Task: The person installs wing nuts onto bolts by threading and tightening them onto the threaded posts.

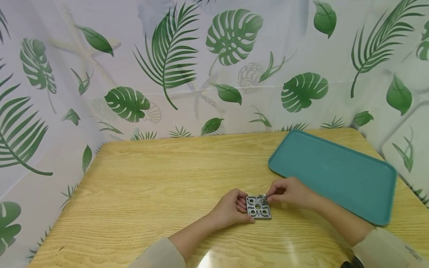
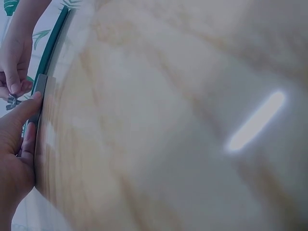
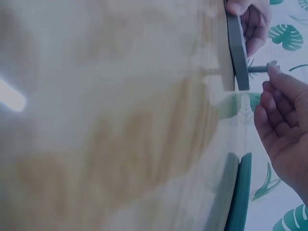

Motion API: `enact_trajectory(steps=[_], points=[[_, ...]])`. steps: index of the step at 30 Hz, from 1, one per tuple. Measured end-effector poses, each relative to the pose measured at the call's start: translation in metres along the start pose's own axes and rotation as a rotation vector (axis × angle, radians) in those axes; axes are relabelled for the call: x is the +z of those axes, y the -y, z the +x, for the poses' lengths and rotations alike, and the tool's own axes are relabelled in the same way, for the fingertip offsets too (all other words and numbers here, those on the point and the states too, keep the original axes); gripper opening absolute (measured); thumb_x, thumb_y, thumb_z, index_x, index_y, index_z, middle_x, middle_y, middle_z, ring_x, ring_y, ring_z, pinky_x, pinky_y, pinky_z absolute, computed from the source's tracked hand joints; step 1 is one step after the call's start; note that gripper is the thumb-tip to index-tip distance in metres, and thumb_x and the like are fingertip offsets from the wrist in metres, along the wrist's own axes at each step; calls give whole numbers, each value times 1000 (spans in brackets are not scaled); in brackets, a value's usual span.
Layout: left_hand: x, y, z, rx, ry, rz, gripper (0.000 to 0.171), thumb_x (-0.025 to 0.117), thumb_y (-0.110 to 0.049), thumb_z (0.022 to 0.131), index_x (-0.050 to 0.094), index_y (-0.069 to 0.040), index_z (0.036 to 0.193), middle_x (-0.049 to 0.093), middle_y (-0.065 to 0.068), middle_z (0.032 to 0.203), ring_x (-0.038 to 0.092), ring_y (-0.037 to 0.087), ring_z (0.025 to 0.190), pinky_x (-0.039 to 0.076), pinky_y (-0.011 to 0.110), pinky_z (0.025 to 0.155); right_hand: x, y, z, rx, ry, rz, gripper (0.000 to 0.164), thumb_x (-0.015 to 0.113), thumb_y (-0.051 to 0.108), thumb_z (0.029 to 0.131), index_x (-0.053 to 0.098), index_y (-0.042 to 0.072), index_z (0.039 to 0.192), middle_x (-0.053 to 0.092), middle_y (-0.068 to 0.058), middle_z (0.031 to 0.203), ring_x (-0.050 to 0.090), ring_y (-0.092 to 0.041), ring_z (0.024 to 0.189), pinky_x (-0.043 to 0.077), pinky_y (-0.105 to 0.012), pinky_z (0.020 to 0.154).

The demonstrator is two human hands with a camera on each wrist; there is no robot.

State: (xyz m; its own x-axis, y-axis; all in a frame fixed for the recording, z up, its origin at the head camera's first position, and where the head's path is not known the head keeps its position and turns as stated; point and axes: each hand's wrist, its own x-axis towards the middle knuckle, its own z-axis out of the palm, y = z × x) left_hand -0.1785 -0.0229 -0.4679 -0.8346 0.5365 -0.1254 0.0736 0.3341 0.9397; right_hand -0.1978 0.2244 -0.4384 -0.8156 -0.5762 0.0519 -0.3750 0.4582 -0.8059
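Plate (image 1: 258, 213) squared toward me at the wooden table (image 1: 161, 186), I clamp its left side between the thumb and fingers of my left hand (image 1: 229, 209), a grip that seems meant to stop the metal from turning. My right hand (image 1: 291, 191) pinches the head of a small bolt (image 1: 264, 197) at the far right corner, where the shank stands out from the upper face; holding only the head likely leaves the shank clear of my fingertips. Whether the thread has caught in the hole, I cannot tell. The teal tray (image 1: 335, 175) lies to the right, partly behind my forearm, leaving room for both hands.
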Motion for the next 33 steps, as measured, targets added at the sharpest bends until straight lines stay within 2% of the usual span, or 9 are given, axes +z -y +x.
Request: enact_trajectory(steps=[6, 9, 11, 16, 18, 23, 25, 30, 33], points=[[1, 0, 0, 1, -1, 3, 63, 85, -6, 67, 50, 1, 119, 53, 2, 97, 56, 6, 79, 53, 15, 72, 8, 11, -9, 1, -102, -93, 8, 75, 16, 80, 70, 11, 78, 68, 4, 76, 51, 3, 62, 45, -20, 50], [0, 0, 1, 12, 1, 18, 63, 84, -6, 68, 49, 1, 119, 53, 2, 97, 55, 5, 79, 53, 16, 73, 10, 14, -11, 14, -115, -65, 9, 76, 16, 79, 70, 9, 79, 69, 2, 77, 52, 2, 63, 45, -19, 51], [0, 0, 0, 16, 1, 23, 63, 84, -6, 68, 49, 1, 120, 53, 1, 97, 55, 6, 80, 53, 16, 73, 10, 14, -12, 32, -89, -15, 9, 76, 16, 79, 70, 9, 80, 69, 1, 79, 54, 1, 65, 47, -20, 52], [0, 0, 0, -1, 1, 8, 63, 84, -6, 68, 50, -1, 120, 53, 1, 97, 55, 6, 80, 53, 16, 73, 3, 3, -10, 71, 94, 132, 14, 73, 14, 83, 69, 2, 87, 69, -3, 82, 57, -1, 67, 49, -21, 56], [0, 0, 0, -4, 0, 7, 63, 84, -7, 68, 50, -1, 120, 53, 1, 97, 55, 6, 80, 53, 16, 73, -1, -4, -7, 92, 134, 180, 17, 71, 12, 84, 68, -3, 91, 69, -5, 83, 58, -2, 67, 50, -21, 57], [0, 0, 0, -11, -6, 15, 63, 85, -7, 68, 50, -1, 120, 53, 1, 97, 55, 6, 80, 53, 16, 73, -7, -17, 4, 146, 127, 299, 32, 69, 9, 85, 62, -12, 107, 70, -5, 95, 64, -5, 80, 55, -23, 68], [0, 0, 0, -15, -8, 11, 63, 85, -7, 67, 50, -1, 120, 54, 1, 96, 55, 7, 80, 53, 16, 72, -8, -19, 9, 146, 155, 334, 36, 69, 8, 85, 59, -14, 112, 69, -4, 97, 64, -6, 84, 55, -24, 71], [0, -1, 0, -18, -6, -2, 63, 85, -7, 67, 50, -1, 119, 53, 1, 97, 56, 6, 79, 53, 16, 72, -7, -19, 16, 120, 240, 387, 37, 69, 8, 85, 59, -14, 113, 68, 1, 92, 61, -6, 79, 53, -22, 68], [0, -1, 0, -19, -9, -3, 63, 85, -7, 67, 50, -1, 119, 53, 1, 97, 56, 6, 80, 53, 16, 73, -4, -20, 18, 114, 233, 411, 33, 69, 6, 85, 60, -16, 109, 69, 4, 90, 60, -5, 76, 52, -21, 66]])
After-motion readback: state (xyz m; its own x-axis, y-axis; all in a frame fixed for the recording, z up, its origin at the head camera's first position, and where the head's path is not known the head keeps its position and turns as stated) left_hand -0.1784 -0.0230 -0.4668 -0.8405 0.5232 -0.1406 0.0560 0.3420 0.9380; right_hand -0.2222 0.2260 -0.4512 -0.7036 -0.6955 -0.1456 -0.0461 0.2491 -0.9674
